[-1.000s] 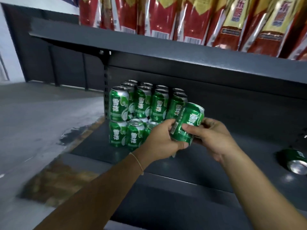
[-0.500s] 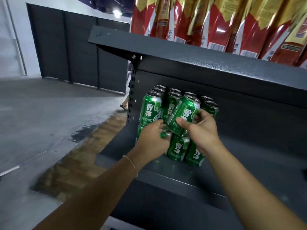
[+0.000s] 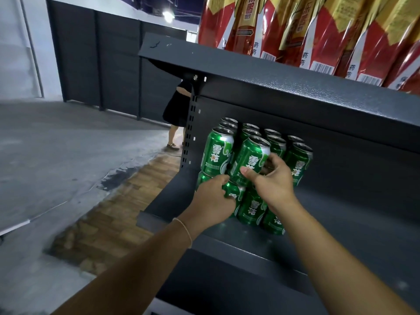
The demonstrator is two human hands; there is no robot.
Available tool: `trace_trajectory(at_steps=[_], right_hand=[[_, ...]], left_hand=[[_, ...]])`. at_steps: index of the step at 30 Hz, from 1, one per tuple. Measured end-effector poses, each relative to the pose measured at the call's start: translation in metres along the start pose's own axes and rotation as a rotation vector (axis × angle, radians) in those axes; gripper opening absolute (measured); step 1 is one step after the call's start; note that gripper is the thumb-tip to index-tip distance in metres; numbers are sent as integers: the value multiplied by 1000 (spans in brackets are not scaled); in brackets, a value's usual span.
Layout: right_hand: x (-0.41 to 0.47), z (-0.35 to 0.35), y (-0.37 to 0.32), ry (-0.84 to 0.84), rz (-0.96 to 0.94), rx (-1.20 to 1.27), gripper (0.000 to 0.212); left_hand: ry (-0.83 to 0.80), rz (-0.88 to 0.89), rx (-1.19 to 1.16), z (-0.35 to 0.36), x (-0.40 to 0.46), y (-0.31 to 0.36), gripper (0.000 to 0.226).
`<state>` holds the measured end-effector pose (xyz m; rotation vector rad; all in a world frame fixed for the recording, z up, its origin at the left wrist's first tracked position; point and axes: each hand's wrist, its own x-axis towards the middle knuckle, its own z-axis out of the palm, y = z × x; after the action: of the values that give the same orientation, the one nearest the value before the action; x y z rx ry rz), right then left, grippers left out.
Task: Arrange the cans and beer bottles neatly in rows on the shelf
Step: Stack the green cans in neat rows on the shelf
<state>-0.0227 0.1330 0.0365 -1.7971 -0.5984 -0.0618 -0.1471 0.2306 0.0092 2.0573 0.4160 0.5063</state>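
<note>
While both forearms reach forward over the dark shelf, the right hand grasps a tilted green beer can, thumb across its front and fingers curled behind, at the front of the upper layer of the stacked cans. The left hand, a thin band on its wrist, curls its fingers against a lower-layer can; whether it truly grips it I cannot tell. Red snack bags stand on the shelf above.
</note>
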Motion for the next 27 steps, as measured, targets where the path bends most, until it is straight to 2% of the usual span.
trace_trajectory(at_steps=[7, 13, 17, 27], right_hand=[[7, 11, 8, -9, -3, -36, 90], [12, 12, 9, 13, -15, -63, 73], [12, 13, 7, 30, -44, -100, 86], [10, 18, 10, 43, -76, -185, 86]], left_hand=[[-52, -37, -50, 2, 3, -4, 65], [-65, -37, -69, 2, 4, -6, 64], [-72, -36, -71, 2, 6, -7, 63], [-68, -32, -73, 3, 5, -9, 59]])
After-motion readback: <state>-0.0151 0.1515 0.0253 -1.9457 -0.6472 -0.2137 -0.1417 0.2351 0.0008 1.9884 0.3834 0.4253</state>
